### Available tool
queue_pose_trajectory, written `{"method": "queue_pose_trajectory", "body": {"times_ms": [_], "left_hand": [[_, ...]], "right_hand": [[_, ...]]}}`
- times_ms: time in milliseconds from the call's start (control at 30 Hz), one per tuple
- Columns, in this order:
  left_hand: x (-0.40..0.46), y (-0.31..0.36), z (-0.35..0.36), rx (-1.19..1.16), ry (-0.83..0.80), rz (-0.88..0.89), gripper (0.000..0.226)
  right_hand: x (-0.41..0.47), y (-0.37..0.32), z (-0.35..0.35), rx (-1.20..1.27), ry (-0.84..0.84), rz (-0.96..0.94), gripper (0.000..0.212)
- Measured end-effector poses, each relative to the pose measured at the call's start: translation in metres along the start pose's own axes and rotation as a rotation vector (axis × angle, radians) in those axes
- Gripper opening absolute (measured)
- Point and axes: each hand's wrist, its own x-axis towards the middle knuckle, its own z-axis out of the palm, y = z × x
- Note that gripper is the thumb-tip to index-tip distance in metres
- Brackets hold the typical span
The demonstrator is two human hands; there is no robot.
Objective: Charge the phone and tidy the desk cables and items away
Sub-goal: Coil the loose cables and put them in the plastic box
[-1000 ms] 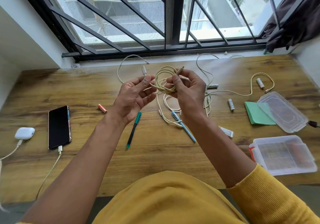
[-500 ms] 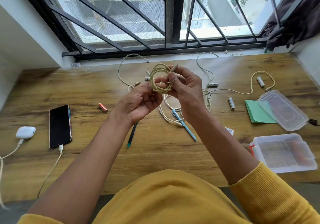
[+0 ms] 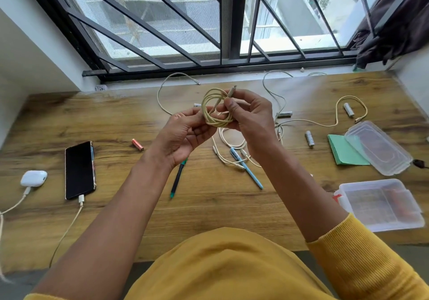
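1. I am holding a coil of thin, cream-yellow charging cable (image 3: 217, 110) up between my two hands, above the wooden desk (image 3: 209, 197).
2. My left hand (image 3: 183, 134) is pinching the coil's near-left side, fingers curled; my right hand (image 3: 249, 114) is gripping its right side, thumb and forefinger pinching the plug end that is sticking up.
3. I am judging this cable light, soft and springy: the loops are likely to spring open unless I am pinching where they cross.
4. The best hold looks like the bundled strands, not the plug, so the joint is not being strained.
5. Below and to the right of my right hand, the clear plastic box (image 3: 380, 206) is sitting open, its lid (image 3: 378, 147) beyond it.
6. Far to the left of my left hand, the black phone (image 3: 79, 169) is lying plugged in.
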Motion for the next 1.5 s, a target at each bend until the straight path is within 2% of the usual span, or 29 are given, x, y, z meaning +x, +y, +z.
{"method": "queue_pose_trajectory", "body": {"times_ms": [133, 267, 667, 767, 833, 967, 1033, 1100, 1267, 1400, 1500], "left_hand": [[-0.002, 0.001, 0.004, 0.132, 0.008, 0.027, 0.039], [-0.002, 0.001, 0.006, 0.290, 0.013, 0.118, 0.019], [0.002, -0.002, -0.004, 0.114, -0.292, 0.035, 0.013], [0.002, -0.003, -0.005, 0.105, -0.317, 0.037, 0.012], [0.001, -0.005, 0.001, 0.149, -0.249, 0.065, 0.016], [0.006, -0.010, 0.011, 0.298, 0.124, 0.230, 0.017], [0.008, -0.013, 0.011, 0.338, 0.224, 0.341, 0.020], [0.007, -0.014, 0.012, 0.350, 0.245, 0.439, 0.017], [0.009, -0.017, 0.013, 0.441, 0.237, 0.594, 0.026], [0.011, -0.019, 0.012, 0.529, 0.240, 0.637, 0.041], [0.012, -0.021, 0.012, 0.594, 0.231, 0.647, 0.037]], "right_hand": [[0.000, 0.004, 0.003, -0.035, 0.123, -0.018, 0.018], [0.002, 0.007, 0.002, -0.102, 0.149, -0.041, 0.020], [0.004, 0.004, 0.000, -0.017, 0.152, 0.150, 0.013], [0.004, 0.004, 0.001, 0.003, 0.152, 0.169, 0.014], [0.003, 0.006, 0.002, -0.004, 0.141, 0.164, 0.015], [0.002, 0.008, 0.003, 0.009, 0.111, 0.134, 0.018], [0.001, 0.008, 0.001, 0.025, 0.092, 0.123, 0.020], [0.000, 0.008, 0.001, 0.034, 0.062, 0.112, 0.022], [0.000, 0.006, -0.002, 0.026, 0.028, 0.109, 0.019], [-0.001, 0.009, -0.007, -0.013, 0.004, 0.104, 0.023], [-0.003, 0.010, -0.009, -0.010, -0.021, 0.095, 0.029]]}}
